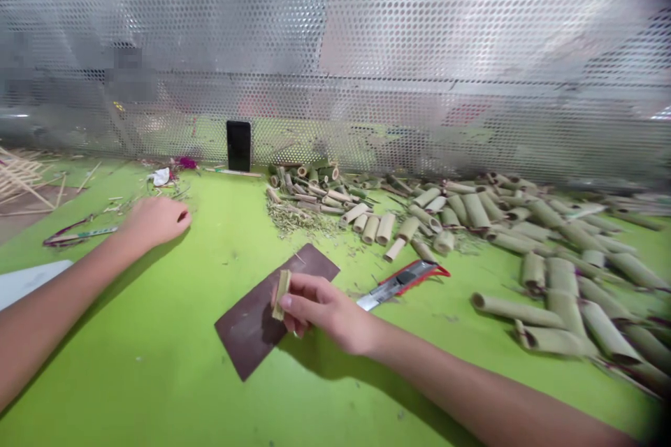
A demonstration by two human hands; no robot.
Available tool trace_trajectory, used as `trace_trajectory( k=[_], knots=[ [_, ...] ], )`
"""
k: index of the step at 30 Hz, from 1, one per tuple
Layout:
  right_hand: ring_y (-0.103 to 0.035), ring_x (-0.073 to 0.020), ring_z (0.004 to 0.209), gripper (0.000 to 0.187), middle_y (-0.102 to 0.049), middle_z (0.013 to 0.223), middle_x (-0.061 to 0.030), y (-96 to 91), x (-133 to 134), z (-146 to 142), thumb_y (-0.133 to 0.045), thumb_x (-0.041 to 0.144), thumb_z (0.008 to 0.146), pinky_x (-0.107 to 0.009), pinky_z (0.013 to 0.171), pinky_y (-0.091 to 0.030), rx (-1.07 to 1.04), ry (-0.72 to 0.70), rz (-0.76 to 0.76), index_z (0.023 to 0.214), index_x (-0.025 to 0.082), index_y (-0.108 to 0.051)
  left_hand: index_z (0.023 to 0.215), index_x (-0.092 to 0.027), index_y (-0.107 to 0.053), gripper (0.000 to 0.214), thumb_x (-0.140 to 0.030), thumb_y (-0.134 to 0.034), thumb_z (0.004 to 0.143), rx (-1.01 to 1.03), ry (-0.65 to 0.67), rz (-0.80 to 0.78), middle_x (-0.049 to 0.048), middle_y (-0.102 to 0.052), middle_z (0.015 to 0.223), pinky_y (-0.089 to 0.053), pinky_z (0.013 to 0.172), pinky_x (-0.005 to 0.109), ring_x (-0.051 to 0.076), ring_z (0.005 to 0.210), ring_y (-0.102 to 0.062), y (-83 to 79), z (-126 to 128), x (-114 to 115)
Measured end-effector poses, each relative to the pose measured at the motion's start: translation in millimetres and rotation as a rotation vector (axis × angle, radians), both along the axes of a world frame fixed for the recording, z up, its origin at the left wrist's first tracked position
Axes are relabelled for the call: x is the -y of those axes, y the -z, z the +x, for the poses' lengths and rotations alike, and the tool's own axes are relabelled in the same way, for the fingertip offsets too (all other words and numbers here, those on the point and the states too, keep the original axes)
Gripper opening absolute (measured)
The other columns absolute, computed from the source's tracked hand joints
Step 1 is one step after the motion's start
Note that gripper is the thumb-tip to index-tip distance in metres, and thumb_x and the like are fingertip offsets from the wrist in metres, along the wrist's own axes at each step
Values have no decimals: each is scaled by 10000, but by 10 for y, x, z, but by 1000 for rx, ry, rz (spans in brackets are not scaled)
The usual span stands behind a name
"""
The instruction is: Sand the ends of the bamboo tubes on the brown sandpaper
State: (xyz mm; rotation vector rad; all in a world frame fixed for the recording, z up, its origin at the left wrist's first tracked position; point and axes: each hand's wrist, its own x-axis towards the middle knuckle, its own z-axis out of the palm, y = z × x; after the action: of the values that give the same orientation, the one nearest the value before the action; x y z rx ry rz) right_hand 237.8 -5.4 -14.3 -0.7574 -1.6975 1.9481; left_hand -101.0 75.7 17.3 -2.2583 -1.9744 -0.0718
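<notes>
My right hand (319, 307) pinches a short, pale bamboo piece (282, 295) between thumb and fingers, tilted nearly upright. Beneath it on the green table lies a dark brown sheet of sandpaper (246, 342), set at a slant. A utility knife (395, 286) with a red-edged grip rests just beyond my right wrist. Over on the left, my left hand (157, 220) is closed in a loose fist on the tabletop; its fingertips are hidden, so I cannot see whether anything is inside. Near that wrist lies a thin pen-like stick (91, 232) with a dark cord.
Cut bamboo tubes (474, 209) are heaped across the right and back, beside a pile of shavings (301, 216). A phone (239, 145) leans upright against the perforated metal screen (335, 28). Thin sticks (24, 178) and a crumpled white tissue (160, 177) lie at left.
</notes>
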Motion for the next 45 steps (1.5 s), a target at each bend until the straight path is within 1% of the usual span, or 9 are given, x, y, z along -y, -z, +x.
trace_trajectory(
  k=[4,7,11,14,17,28,34,40,45],
  knots=[
    [-525,-124,619,321,-587,719,-4,-5,7,-6,-682,482,921,-291,598,-398,13,13,13,901,164,-646,499,-179,-521,443,-371,-434,888,-64,-66,7,117,-548,509,-454,541,393,259,500,-557,2,28,27],
    [-528,-127,633,296,-579,722,-1,-3,36,-13,-663,456,934,-293,612,-419,44,17,52,886,166,-636,665,-159,-641,375,-325,-424,921,-52,-18,2,127,-621,618,-438,514,348,247,530,-586,-8,277,181],
    [-527,-127,625,262,-587,719,0,3,88,-45,-626,411,949,-274,591,-407,138,33,187,848,170,-612,999,-216,-686,314,-409,-439,1006,203,277,-148,37,-696,739,-405,468,246,151,504,-591,-12,800,614],
    [-485,-114,594,236,-567,680,19,-2,114,-78,-629,373,937,-254,562,-358,222,77,305,813,177,-584,924,-216,-653,311,-388,-419,1037,485,546,-141,6,-701,746,-411,531,238,140,596,-636,8,1098,921],
    [-431,-104,578,229,-525,655,40,-10,127,-101,-643,369,927,-246,553,-332,250,105,366,808,186,-573,898,-203,-632,256,-283,-429,1031,577,617,-91,-9,-689,725,-389,529,233,121,571,-614,35,1207,1046],
    [-416,-109,582,257,-490,631,45,-24,119,-90,-640,330,898,-251,560,-327,245,163,404,733,199,-494,784,-191,-583,193,-194,-473,943,566,617,-21,-25,-590,634,-323,521,242,109,527,-505,160,1128,919],
    [-386,-99,512,374,-472,583,45,14,178,-95,-664,396,897,-244,495,-269,342,232,572,681,213,-419,704,-194,-480,474,-494,-349,1047,881,454,-391,-44,-459,591,-311,495,242,106,520,-421,28,1129,953],
    [-420,-102,527,274,-483,607,35,62,187,-65,-634,273,902,-244,521,-281,326,182,884,719,208,-442,771,-189,-504,379,-437,-390,1033,927,503,-564,-25,-497,694,-348,560,244,120,634,-460,79,1230,1047],
    [-427,-104,540,272,-492,629,31,85,159,-46,-608,261,918,-234,521,-279,330,199,951,733,208,-416,770,-194,-467,412,-455,-319,1053,1014,527,-636,-21,-452,697,-364,561,253,127,626,-429,60,1228,1044]
  ],
)
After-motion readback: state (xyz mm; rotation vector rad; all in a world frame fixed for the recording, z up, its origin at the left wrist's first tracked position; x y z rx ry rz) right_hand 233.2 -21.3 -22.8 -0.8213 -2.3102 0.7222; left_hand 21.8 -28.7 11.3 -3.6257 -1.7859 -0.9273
